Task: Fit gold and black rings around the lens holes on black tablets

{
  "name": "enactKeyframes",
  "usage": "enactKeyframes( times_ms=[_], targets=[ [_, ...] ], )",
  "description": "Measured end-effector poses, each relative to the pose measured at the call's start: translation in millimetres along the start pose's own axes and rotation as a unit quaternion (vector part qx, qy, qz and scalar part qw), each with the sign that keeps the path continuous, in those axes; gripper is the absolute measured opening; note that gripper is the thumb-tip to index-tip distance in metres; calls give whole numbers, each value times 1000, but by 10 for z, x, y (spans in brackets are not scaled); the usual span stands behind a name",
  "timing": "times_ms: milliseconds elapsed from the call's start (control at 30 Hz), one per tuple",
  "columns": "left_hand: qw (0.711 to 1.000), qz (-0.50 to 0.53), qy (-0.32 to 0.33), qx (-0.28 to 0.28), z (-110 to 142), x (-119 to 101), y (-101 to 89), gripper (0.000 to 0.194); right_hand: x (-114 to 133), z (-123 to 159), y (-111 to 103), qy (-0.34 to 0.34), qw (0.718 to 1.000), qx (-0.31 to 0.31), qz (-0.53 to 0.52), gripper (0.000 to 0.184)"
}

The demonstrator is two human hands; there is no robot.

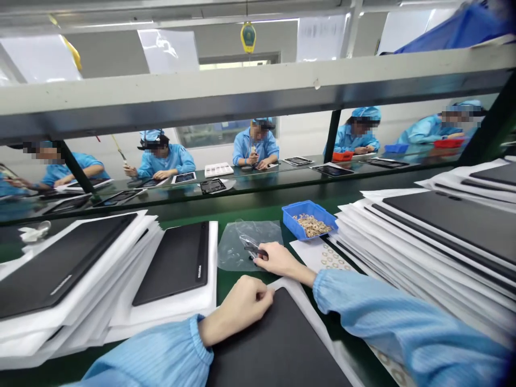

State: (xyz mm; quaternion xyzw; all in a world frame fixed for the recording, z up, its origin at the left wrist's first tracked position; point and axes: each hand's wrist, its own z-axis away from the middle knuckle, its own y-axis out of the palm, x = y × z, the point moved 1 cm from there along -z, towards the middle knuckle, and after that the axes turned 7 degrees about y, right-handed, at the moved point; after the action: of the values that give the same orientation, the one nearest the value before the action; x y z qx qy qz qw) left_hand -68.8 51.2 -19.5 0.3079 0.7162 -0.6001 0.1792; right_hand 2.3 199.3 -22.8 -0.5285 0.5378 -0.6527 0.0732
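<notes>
My right hand (279, 260) grips small pliers with black handles and a metal head (250, 245), held over a clear plastic bag (234, 250) on the bench. My left hand (242, 307) is curled into a loose fist, its fingers closed on nothing I can see. It rests at the edge of a flat black panel (278, 344) lying on white foam sheet (294, 287). Just beyond my right hand, a blue plastic tray (300, 223) holds several brass-coloured rings. A paper sheet with printed rings (332, 260) lies beside my right wrist.
Tall stacks of black panels in white foam (443, 236) stand to the right, with more (64, 269) to the left, on a green bench. A grey shelf beam (250, 91) crosses ahead. Beyond it, several co-workers in blue smocks and caps sit at a facing bench.
</notes>
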Motion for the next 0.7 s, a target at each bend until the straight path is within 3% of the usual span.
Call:
enactKeyframes(
  times_ms=[133,300,500,700],
  targets=[
    [990,110,-86,-17,-80,116,-37,50,-94,-44,-18,9,997,-1,-75,23],
    [938,283,-196,-43,-182,260,-101,55,-107,-25,-45,6,990,-9,-142,29],
    [887,387,-233,-94,-234,431,-96,24,-100,-3,-15,-1,995,-9,-101,27],
    [866,417,-248,-117,-252,546,-99,21,-230,-36,-31,47,993,-108,-5,24]
  ],
)
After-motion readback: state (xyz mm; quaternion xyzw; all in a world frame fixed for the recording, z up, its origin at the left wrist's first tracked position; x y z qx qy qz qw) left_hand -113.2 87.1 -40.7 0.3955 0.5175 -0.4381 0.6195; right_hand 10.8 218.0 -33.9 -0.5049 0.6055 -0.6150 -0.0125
